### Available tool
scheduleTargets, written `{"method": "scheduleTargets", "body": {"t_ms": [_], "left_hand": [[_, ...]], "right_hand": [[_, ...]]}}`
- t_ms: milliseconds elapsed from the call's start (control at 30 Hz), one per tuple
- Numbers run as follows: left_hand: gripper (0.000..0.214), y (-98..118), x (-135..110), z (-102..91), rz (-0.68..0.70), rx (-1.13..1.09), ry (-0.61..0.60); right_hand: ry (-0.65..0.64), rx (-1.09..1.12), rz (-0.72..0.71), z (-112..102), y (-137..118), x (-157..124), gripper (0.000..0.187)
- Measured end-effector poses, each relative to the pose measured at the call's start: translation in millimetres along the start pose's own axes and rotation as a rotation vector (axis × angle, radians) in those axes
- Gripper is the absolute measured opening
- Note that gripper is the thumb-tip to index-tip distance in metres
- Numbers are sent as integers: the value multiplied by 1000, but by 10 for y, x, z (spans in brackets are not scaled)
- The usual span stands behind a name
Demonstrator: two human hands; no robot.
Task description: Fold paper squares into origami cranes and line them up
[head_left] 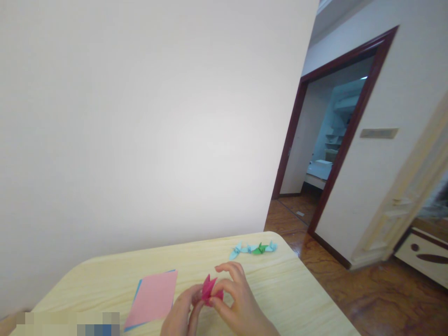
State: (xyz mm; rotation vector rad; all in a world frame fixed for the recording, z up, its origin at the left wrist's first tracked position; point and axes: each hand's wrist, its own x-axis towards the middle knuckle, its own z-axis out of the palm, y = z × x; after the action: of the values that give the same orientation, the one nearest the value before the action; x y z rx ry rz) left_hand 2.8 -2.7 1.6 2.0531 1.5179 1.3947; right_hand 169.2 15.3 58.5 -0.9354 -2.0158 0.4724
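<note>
Near the front of the table, a folded dark-pink origami piece [209, 288] is held between both hands. Its points stick upward, like the small folded birds further back. My left hand [185, 309] pinches it from the left, with part of the fingers hidden behind the paper. On the other side, my right hand [235, 295] grips the lower right of the piece between thumb and a finger, while another finger is raised. Several folded paper birds stand in a row at the back right, among them a light-blue bird [236, 251] and a green bird [260, 249].
A stack of square paper, pink sheet [152, 298] on top with blue edges below, lies left of my hands on the light wooden table [294, 284]. A white wall [157, 140] borders the table's back. A doorway stands at right. The bottom left corner is pixelated.
</note>
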Motion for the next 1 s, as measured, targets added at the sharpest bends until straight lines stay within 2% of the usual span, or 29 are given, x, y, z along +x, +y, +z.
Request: {"method": "scheduleTargets", "body": {"t_ms": [133, 233, 367, 467, 567, 733, 1000], "left_hand": [[25, 39, 22, -7, 74, -8, -21], [27, 49, 22, -5, 85, -16, -14], [28, 52, 17, -4, 28, 3, 34], [22, 32, 21, -6, 63, 17, 16], [21, -13, 24, -4, 128, 24, 14], [24, -50, 29, -9, 159, 34, 39], [23, 25, 29, -2, 149, 3, -26]], "right_hand": [[-16, -35, -17, -13, 5, -2, 27], [-30, -67, -61, -6, 51, -4, 18], [-28, -83, -96, 11, 100, 2, 7], [-24, -84, -98, 16, 105, 12, 3], [-37, -94, -109, 9, 91, 20, 4], [-48, -79, -101, -16, 54, 31, 13], [-71, -87, -102, 2, 82, 21, 6]]}}
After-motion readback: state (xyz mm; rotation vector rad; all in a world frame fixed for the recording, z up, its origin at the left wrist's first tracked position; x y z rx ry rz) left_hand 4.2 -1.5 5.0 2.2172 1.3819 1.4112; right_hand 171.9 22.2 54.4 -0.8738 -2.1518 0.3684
